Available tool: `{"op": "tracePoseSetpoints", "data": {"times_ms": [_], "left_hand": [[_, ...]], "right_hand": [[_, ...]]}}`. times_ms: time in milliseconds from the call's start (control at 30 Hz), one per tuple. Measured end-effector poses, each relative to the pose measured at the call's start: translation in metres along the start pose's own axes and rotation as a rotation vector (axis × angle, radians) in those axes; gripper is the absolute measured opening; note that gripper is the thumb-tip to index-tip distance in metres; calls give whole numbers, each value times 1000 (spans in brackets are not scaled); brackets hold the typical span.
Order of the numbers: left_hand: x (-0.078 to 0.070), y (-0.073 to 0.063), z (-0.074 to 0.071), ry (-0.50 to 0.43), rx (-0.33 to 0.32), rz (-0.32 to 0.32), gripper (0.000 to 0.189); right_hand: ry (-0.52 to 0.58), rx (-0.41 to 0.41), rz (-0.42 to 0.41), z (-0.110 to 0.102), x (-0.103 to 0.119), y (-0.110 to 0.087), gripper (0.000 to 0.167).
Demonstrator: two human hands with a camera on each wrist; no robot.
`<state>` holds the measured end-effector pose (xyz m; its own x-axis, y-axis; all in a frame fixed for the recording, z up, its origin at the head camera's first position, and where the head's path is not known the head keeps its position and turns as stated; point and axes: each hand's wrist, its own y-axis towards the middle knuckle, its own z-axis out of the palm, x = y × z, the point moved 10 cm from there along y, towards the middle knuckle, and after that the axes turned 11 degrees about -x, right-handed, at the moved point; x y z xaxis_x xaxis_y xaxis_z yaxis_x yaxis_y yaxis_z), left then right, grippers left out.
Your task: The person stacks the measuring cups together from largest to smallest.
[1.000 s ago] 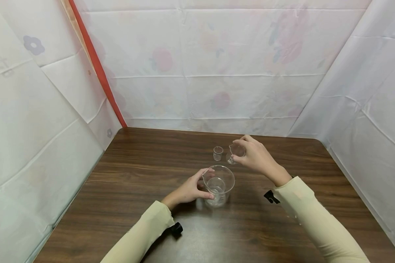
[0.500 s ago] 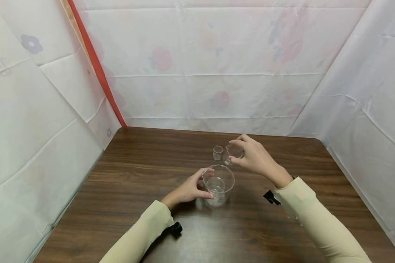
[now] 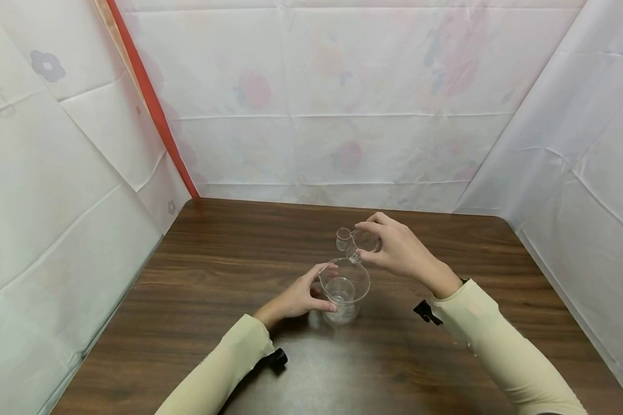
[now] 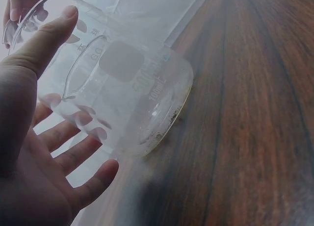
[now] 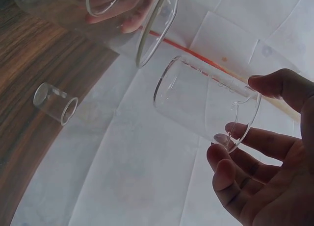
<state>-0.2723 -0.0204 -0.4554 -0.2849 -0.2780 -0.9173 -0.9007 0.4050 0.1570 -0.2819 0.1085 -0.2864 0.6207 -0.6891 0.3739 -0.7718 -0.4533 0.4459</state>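
A large glass beaker [image 3: 362, 294] stands on the table with a smaller beaker [image 3: 340, 290] inside it. My left hand [image 3: 300, 297] holds the large beaker from the left, thumb on the near side and fingers behind. In the left wrist view, printed markings show on the large beaker [image 4: 147, 88]. My right hand [image 3: 394, 245] pinches a clear beaker [image 5: 196, 101] by its rim, thumb on one side and fingers on the other. That beaker hangs off the table, just beyond and above the large beaker's far rim. Behind it, a tiny beaker [image 5: 54, 103] stands on the table.
The dark wood-grain table [image 3: 213, 276] runs back to a pale printed cloth wall [image 3: 301, 150]. Cloth also hangs at both sides, with a red strip [image 3: 150, 95] at the left corner. Black wrist mounts [image 3: 277, 360] sit near both cuffs.
My right hand has moved left and slightly nearer with its beaker, which now comes up to the large beaker's far rim and partly overlaps the tiny beaker. My left hand has kept its hold.
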Motion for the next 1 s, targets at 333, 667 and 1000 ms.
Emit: {"op": "tracePoseSetpoints", "data": {"times_ms": [333, 667, 1000], "left_hand": [[-2, -1, 1, -1, 2, 12, 80], [-1, -1, 1, -12, -3, 14, 82], [1, -2, 1, -7, -8, 4, 84]], "right_hand": [[22, 15, -67, 2, 12, -3, 42], [27, 45, -113, 11, 20, -5, 42], [47, 115, -122, 25, 21, -7, 44]]}}
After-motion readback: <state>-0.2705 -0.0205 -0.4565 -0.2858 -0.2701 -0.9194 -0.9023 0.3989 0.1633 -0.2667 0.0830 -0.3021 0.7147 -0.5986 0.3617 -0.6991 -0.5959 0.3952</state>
